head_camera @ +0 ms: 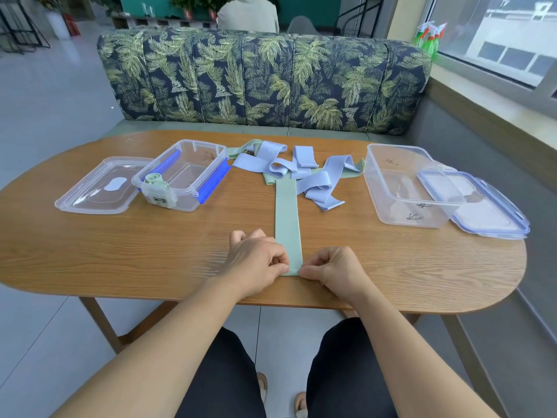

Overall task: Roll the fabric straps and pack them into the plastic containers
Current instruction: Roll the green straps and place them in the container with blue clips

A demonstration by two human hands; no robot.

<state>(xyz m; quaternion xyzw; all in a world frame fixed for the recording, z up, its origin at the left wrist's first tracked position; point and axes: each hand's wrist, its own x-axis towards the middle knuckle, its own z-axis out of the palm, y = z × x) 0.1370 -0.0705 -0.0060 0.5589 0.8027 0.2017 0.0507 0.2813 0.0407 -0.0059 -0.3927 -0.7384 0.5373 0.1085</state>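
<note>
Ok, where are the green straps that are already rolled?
Head view, left side of the table: the rolled green straps stand in the near-left corner of the blue-latched container, next to a loose lid.

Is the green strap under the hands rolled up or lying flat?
Flat: the green strap lies stretched along the table; left hand and right hand pinch its near end.

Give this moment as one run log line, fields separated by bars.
left hand: pinches green strap end | right hand: pinches same end | left container: green rolls inside | blue straps: loose
</note>
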